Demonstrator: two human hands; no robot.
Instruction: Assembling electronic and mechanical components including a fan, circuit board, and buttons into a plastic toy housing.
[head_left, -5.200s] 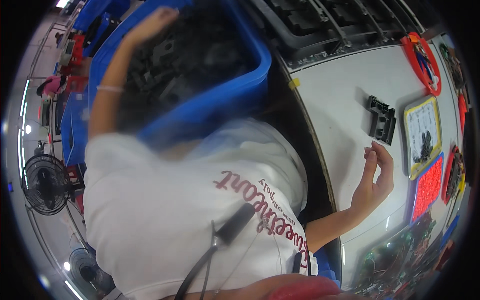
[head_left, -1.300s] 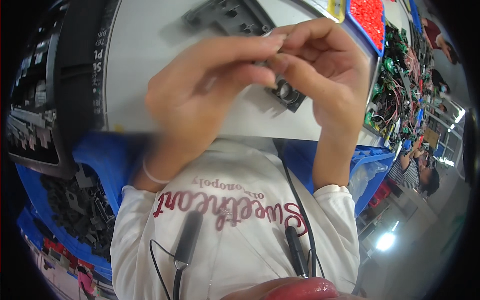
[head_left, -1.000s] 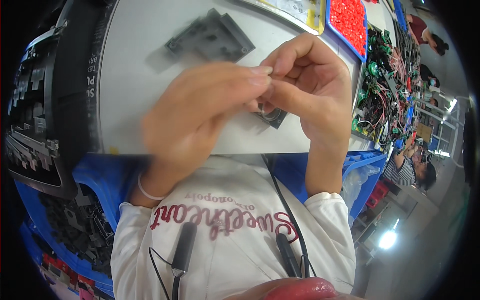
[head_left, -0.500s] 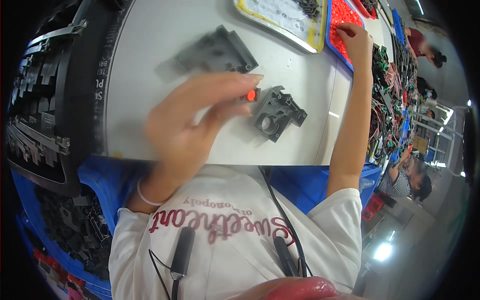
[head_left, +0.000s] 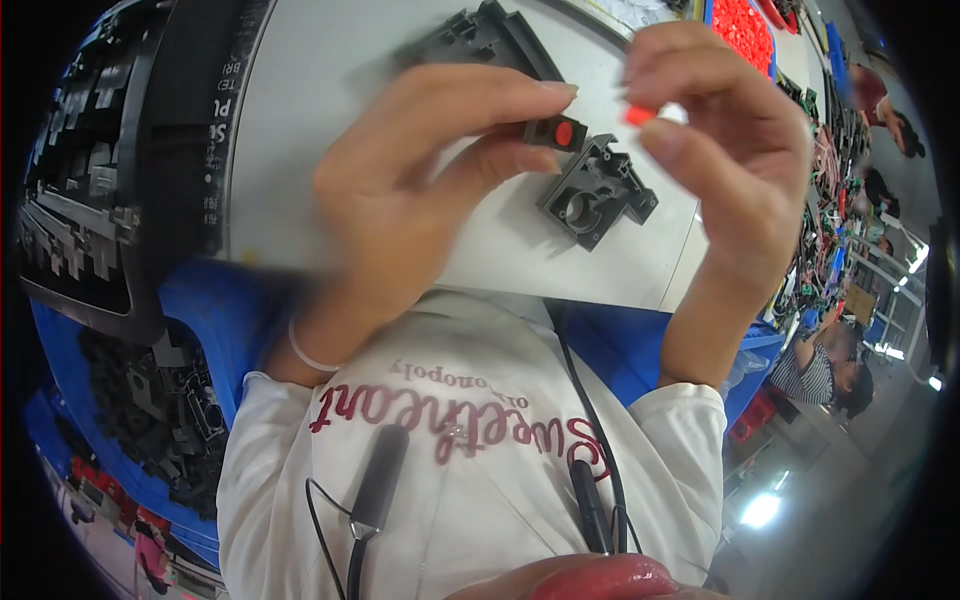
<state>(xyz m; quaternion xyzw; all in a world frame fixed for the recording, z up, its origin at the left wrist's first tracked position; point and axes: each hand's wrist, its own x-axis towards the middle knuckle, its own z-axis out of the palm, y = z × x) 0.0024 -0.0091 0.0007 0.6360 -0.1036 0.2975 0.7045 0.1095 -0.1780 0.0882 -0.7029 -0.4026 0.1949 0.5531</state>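
Observation:
Between thumb and fingers, my left hand (head_left: 400, 170) pinches a small black block (head_left: 542, 131) with a round red piece (head_left: 564, 133) set in its end. My right hand (head_left: 730, 140), closed too, holds a small red plastic cap (head_left: 637, 115) at its fingertips, to the right of the block and a short way apart from it. Below, on the white table, lies a dark grey plastic housing (head_left: 590, 195) with a round opening. A larger dark grey housing (head_left: 500, 45) lies beyond my left hand, which partly covers it.
A blue tray (head_left: 709, 12) full of red caps (head_left: 742, 35) stands at the far right. Dark racks of parts (head_left: 85, 170) stand at the left, above a blue bin (head_left: 180, 500) of black parts. Wires and green parts (head_left: 825, 170) line the right, with people beyond.
My right hand has come back from the tray of red caps toward my left hand, with a red cap in its fingers. The left hand still holds the black block, slightly farther right.

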